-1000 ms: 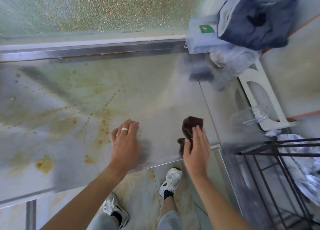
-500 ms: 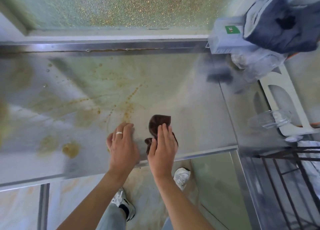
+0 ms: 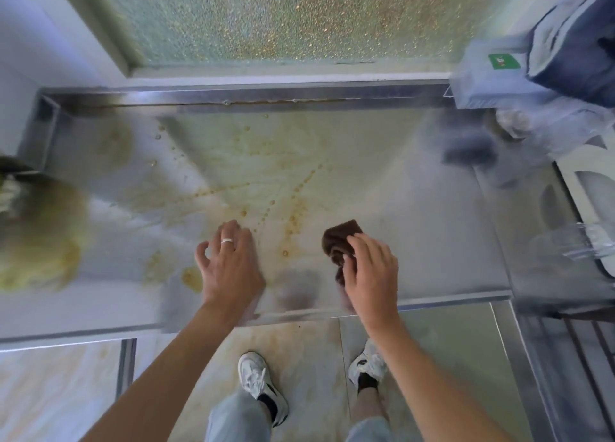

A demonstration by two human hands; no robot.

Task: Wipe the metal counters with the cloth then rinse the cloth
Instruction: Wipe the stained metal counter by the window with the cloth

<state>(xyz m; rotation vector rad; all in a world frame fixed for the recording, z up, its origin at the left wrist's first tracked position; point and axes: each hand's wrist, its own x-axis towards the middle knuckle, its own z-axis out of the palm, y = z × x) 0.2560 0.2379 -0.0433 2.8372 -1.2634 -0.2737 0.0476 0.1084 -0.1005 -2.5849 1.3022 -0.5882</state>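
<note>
1. Bunching under the fingertips of the right hand, the brown cloth lay on the metal counter near its front edge, right of centre.
2. Most of the cloth stuck out ahead and to the left of that hand; its near end ran under the palm and was hidden there.
3. The right hand's fingers were bent down onto the cloth with the thumb against its side, gripping it against the counter.
4. The left hand rested flat on the counter well to the left of the cloth, apart from it, fingers spread and relaxed, holding nothing; a ring showed on one finger.
5. Between the two hands ran a trail of orange-brown spots, and a larger yellowish smear sat just left of the left hand.
6. At the far left a greenish-yellow blurred mass covered the counter; whether it was a stain or a reflection could not be told.
7. At the far right a pale blue box with a green label and a dark blue bundle were cut off by the frame edge, and a clear plastic item beside the counter was too blurred to make out.
8. Below the counter's edge, two white shoes stood on the tiled floor.
</note>
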